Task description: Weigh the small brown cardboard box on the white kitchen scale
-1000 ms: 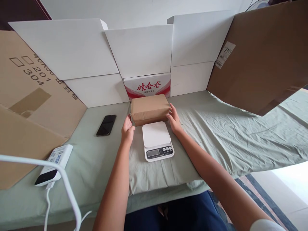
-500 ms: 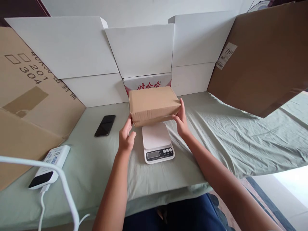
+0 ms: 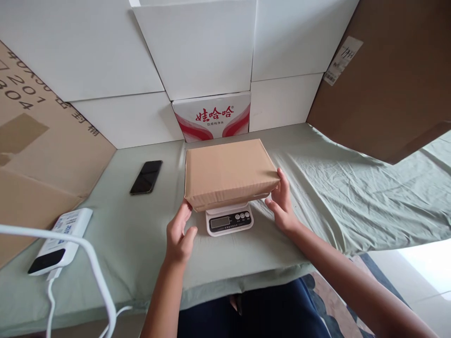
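Your left hand (image 3: 179,234) and right hand (image 3: 282,206), both loosely spread, flank the cardboard box (image 3: 227,172) resting on the scale (image 3: 229,219), fingertips touching its near corners.

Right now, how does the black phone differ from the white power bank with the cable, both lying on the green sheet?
The black phone is thin, dark all over and has no cable; the white power bank is thicker, carries a blue label and has a white cable plugged in. The phone lies farther back, closer to the brown cardboard box. Both lie flat on the green sheet, untouched by either hand.
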`<move>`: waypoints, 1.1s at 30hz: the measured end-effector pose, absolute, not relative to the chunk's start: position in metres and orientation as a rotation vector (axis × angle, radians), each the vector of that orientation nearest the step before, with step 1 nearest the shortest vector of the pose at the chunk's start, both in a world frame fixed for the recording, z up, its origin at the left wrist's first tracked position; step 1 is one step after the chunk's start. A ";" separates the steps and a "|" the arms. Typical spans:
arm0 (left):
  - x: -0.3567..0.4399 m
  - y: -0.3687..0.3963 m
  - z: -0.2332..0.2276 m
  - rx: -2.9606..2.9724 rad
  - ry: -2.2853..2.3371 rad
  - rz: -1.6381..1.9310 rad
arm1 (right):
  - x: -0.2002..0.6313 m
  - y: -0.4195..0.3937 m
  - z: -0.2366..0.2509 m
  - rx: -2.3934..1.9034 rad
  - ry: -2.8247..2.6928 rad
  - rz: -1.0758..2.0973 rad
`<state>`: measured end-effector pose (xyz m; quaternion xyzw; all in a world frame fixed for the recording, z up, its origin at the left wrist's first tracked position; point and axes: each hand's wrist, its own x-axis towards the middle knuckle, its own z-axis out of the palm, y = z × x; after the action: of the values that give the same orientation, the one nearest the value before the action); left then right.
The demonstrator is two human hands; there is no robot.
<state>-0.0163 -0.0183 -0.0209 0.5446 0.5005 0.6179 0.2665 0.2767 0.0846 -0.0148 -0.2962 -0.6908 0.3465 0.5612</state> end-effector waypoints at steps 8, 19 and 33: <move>-0.018 -0.016 -0.023 1.374 1.334 1.695 | 0.273 0.084 -0.008 -0.733 -1.649 0.821; -0.014 -0.016 -0.003 1.240 1.184 1.913 | 0.280 0.090 0.000 -0.749 -1.587 0.767; -0.019 0.002 0.017 1.316 1.312 1.774 | 0.267 0.091 0.041 -0.701 -1.650 0.853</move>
<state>-0.0185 0.0025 0.0168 0.4913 0.4899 0.6624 0.2825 0.2667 0.0911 0.0411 -0.2957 -0.6960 0.3597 0.5467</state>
